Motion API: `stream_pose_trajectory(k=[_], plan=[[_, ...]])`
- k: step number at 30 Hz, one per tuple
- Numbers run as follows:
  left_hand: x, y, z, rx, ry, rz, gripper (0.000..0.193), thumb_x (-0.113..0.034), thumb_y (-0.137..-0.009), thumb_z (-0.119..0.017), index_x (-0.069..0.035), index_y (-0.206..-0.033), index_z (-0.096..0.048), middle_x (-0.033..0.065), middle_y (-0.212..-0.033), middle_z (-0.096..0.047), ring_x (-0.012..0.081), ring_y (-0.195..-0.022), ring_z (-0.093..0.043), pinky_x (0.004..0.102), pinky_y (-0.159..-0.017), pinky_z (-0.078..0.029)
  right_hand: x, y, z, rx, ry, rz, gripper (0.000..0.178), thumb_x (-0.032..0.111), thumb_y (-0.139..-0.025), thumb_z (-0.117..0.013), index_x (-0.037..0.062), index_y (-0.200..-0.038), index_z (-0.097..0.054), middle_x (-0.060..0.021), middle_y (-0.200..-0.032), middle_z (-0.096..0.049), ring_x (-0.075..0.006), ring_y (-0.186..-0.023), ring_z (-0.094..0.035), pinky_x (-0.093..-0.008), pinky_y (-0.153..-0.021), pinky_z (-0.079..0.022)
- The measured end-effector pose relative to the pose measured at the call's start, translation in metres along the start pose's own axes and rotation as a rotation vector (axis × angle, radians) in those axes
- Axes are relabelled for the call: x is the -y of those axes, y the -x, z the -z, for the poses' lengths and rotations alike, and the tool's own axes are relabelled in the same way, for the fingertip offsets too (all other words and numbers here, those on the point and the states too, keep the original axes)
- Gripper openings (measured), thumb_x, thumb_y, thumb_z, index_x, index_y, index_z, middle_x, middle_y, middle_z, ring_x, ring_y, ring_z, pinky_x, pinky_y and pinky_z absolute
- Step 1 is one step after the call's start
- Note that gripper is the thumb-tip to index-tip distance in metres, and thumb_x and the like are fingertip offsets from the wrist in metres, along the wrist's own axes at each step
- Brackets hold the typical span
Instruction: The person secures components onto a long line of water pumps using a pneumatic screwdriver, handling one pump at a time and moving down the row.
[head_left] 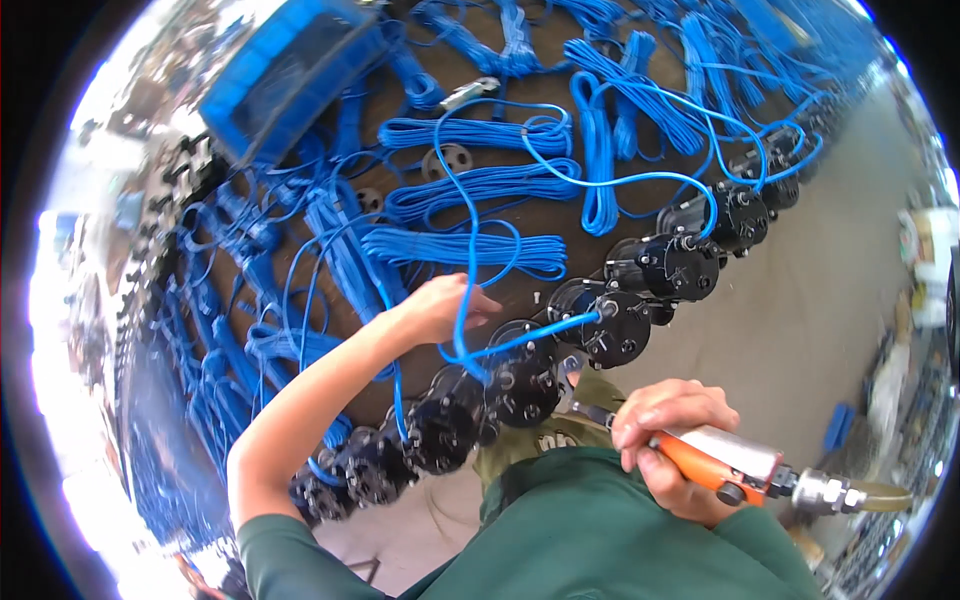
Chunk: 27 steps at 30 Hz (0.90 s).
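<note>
My right hand point(680, 445) is wrapped round an orange and silver air ratchet wrench point(715, 460). Its slim neck points left toward the row of black cylindrical motor-like units. The tool's front end is close to one black unit point(522, 385); whether they touch I cannot tell. My left hand point(455, 308) is low over the brown table, behind that unit, with its fingers curled together; anything between them is too small or hidden. A blue cable point(468, 230) passes in front of this hand. Close by, another black unit point(615, 330) has a blue cable plugged into its top.
Black units point(440, 435) line the table's near edge diagonally, several with blue cables. Bundled blue cables point(480, 190) cover much of the table point(515, 285). A blue bin point(285, 75) stands at the far left. An air hose point(885, 497) trails right from the tool.
</note>
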<state>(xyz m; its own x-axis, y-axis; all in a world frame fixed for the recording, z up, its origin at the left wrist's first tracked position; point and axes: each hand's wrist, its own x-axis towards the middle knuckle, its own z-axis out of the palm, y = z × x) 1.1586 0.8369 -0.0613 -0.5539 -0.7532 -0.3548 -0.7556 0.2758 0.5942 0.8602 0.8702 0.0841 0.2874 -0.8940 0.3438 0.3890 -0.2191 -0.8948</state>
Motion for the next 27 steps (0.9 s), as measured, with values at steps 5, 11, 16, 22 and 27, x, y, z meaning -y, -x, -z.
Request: stream_pose_trajectory(k=[5, 11, 16, 22, 27], plan=[[0.024, -0.073, -0.05, 0.176, 0.108, -0.409, 0.029, -0.007, -0.08, -0.069, -0.004, -0.108, -0.074, 0.0112, -0.104, -0.074, 0.0306, -0.097, -0.065, 0.0406, -0.087, -0.053, -0.02, -0.004, -0.007, -0.025, 0.089, 0.073, 0.034, -0.005, -0.075, -0.062, -0.0073, -0.108, -0.06, -0.019, -0.083, -0.067, -0.0149, -0.054, -0.064, -0.0244, -0.049, -0.056], [0.027, -0.08, -0.058, 0.162, 0.068, -0.587, 0.027, -0.002, -0.074, -0.066, -0.001, -0.099, -0.073, 0.0113, -0.091, -0.073, 0.031, -0.087, -0.064, 0.0414, -0.079, -0.054, -0.036, -0.011, -0.028, -0.07, 0.162, 0.061, 0.034, -0.005, -0.077, -0.062, -0.0056, -0.11, -0.059, -0.0178, -0.085, -0.066, -0.0159, -0.056, -0.064, -0.026, -0.052, -0.055], [0.036, -0.075, -0.068, 0.065, 0.03, -0.67, 0.021, -0.007, -0.073, -0.068, -0.001, -0.093, -0.07, 0.012, -0.084, -0.07, 0.0308, -0.087, -0.063, 0.0413, -0.078, -0.053, -0.056, -0.011, -0.04, 0.001, 0.35, -0.084, 0.029, -0.003, -0.082, -0.06, -0.0003, -0.111, -0.056, -0.0141, -0.089, -0.062, -0.0169, -0.063, -0.061, -0.0305, -0.059, -0.055], [0.045, -0.076, -0.081, 0.053, -0.036, -0.595, 0.012, -0.009, -0.075, -0.066, -0.003, -0.084, -0.068, 0.0149, -0.08, -0.068, 0.0343, -0.086, -0.065, 0.0442, -0.075, -0.054, -0.08, -0.006, -0.046, 0.09, 0.473, -0.046, 0.022, -0.001, -0.083, -0.061, -0.0019, -0.105, -0.059, -0.0128, -0.084, -0.063, -0.0163, -0.063, -0.061, -0.0288, -0.056, -0.054], [0.045, -0.066, -0.086, -0.022, 0.038, -0.561, 0.012, -0.009, -0.076, -0.064, -0.003, -0.084, -0.071, 0.0194, -0.078, -0.066, 0.0384, -0.083, -0.067, 0.0466, -0.072, -0.055, -0.088, -0.003, -0.048, 0.017, 0.397, -0.091, 0.033, 0.011, -0.086, -0.065, -0.0056, -0.114, -0.057, -0.0176, -0.092, -0.065, -0.013, -0.059, -0.06, -0.0267, -0.056, -0.053]])
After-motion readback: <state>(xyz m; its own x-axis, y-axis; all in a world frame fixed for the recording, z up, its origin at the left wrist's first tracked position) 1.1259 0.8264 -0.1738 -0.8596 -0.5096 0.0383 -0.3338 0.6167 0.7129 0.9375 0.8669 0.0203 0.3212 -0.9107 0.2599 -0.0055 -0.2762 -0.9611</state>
